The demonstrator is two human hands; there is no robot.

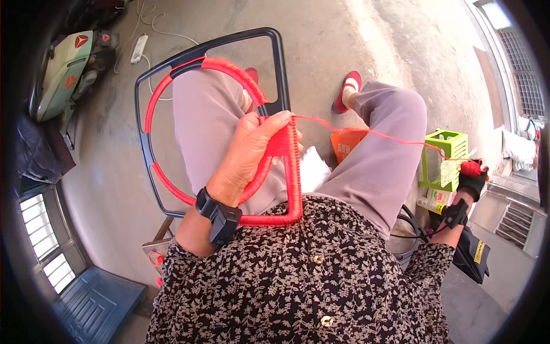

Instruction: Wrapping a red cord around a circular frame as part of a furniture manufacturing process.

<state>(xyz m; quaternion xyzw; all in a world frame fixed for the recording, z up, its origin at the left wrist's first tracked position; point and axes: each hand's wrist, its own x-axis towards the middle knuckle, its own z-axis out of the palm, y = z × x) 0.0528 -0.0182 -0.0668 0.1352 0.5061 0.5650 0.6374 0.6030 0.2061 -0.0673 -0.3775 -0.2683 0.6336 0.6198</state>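
- left hand (252, 150) grips the black frame (279, 69) where red cord (291, 172) is wound, over the lap.
- right hand (472, 178), stretched far out sideways, clenches the red cord spool (471, 168); a strand (372, 133) runs taut between both hands.

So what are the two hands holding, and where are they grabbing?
The left hand grips the black frame on its side bar, where the red cord wrapping begins. The right hand holds the red cord bundle, pulled out taut.

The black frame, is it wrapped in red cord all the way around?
No, the black frame is bare along its top, while red cord covers other parts.
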